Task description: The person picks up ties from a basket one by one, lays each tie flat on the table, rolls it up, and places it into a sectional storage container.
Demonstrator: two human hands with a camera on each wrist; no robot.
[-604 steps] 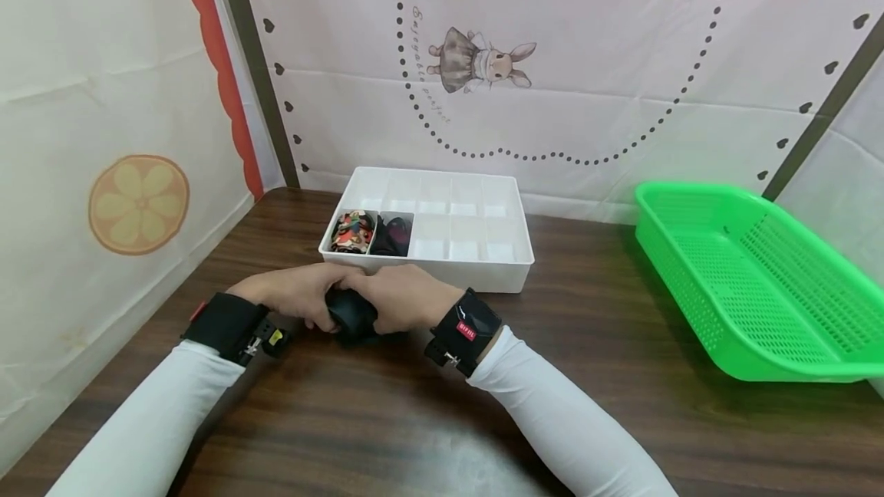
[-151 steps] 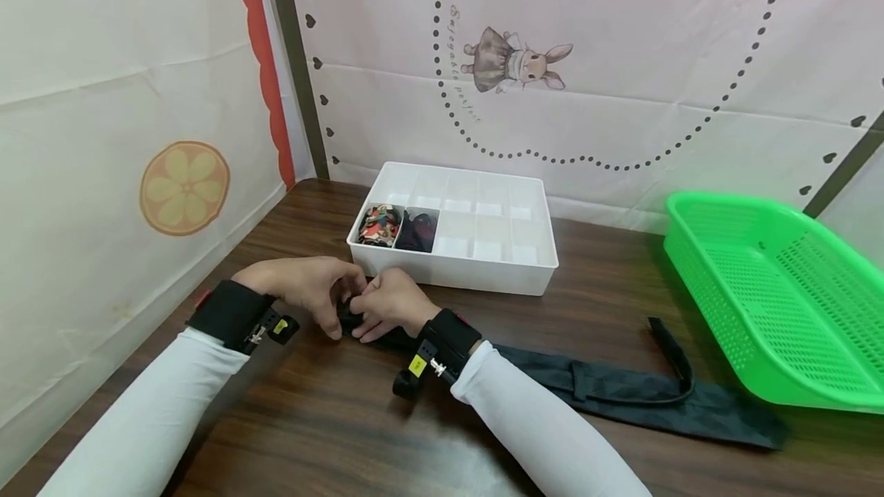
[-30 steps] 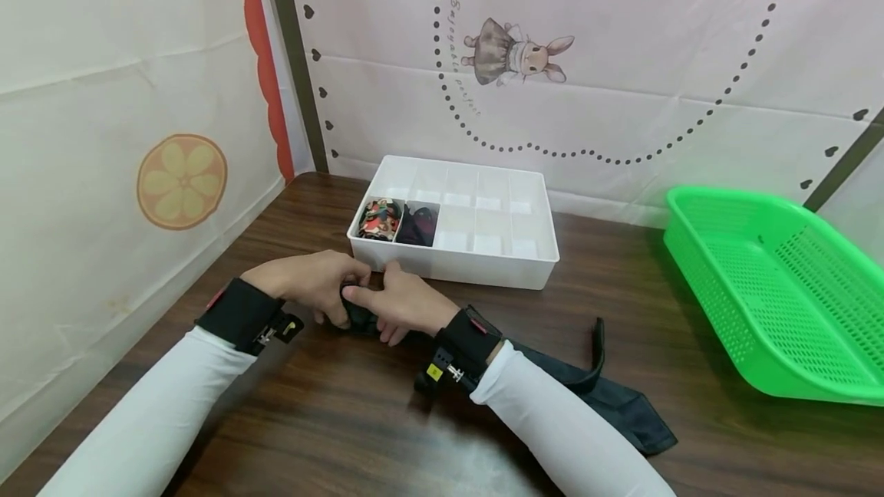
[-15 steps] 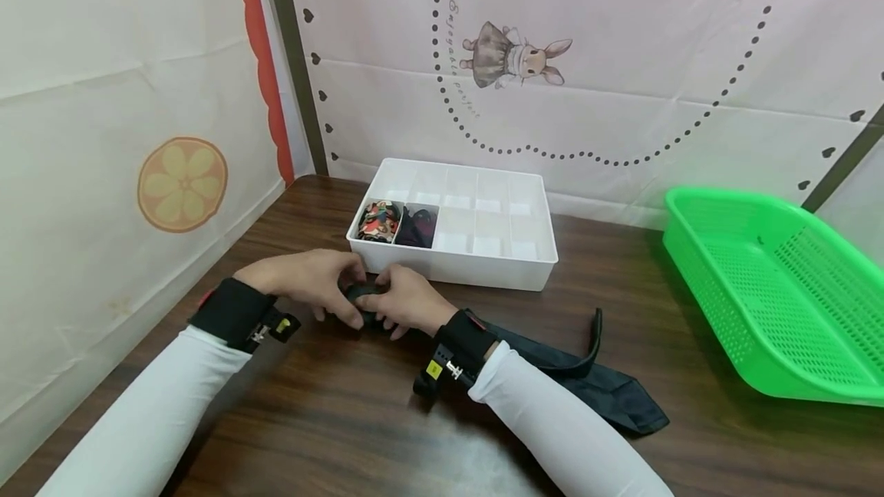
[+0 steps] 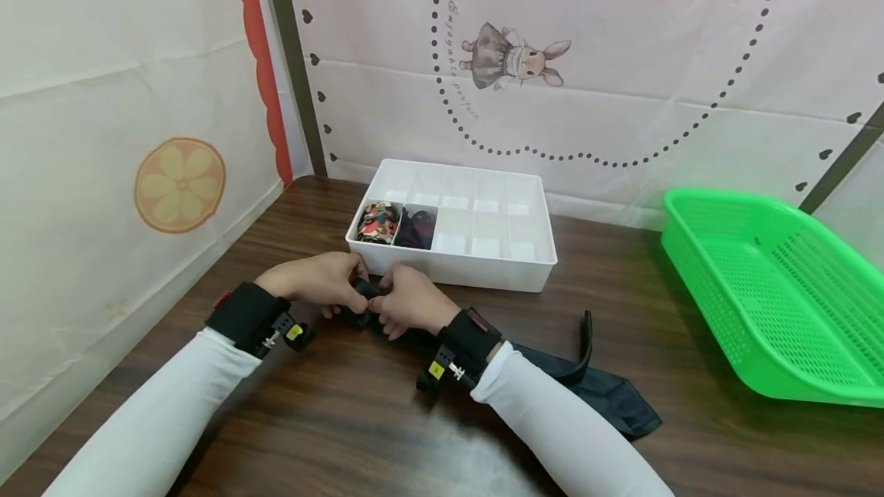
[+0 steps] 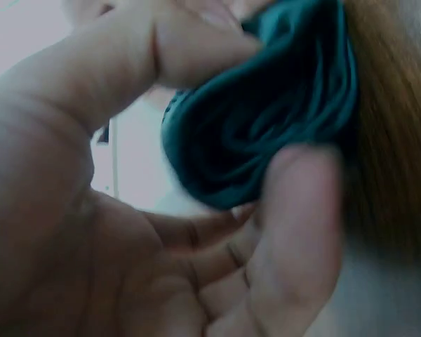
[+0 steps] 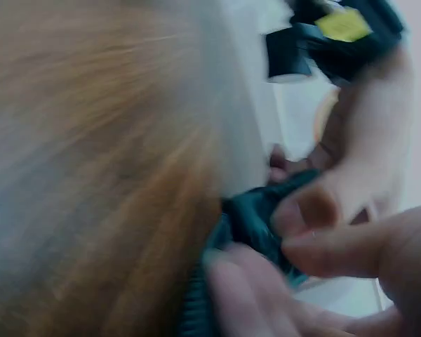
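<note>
A dark necktie (image 5: pixel 611 397) lies along the table, its far part rolled up between both hands. The left hand (image 5: pixel 323 282) holds the roll from the left; in the left wrist view its thumb and fingers curl round the coiled cloth (image 6: pixel 259 119). The right hand (image 5: pixel 414 301) pinches the same roll from the right, its fingertips meeting the left thumb in the right wrist view, close over the table. The tie's wide pointed end stretches to the right, partly hidden under the right forearm, and its narrow tail (image 5: pixel 585 340) curls upward there.
Just behind the hands stands a white divided box (image 5: pixel 483 271). Its front left compartments hold a colourful patterned roll (image 5: pixel 378 222) and a dark purple cloth bundle (image 5: pixel 417 228). A green perforated basket (image 5: pixel 697 313) sits at the right. Fabric walls rise at the back and left.
Compared with five seconds ago, the tie's loose length is shorter and its end has drawn leftward. Over the last second both hands shift their grip on the roll; the pointed end slides slightly left.
</note>
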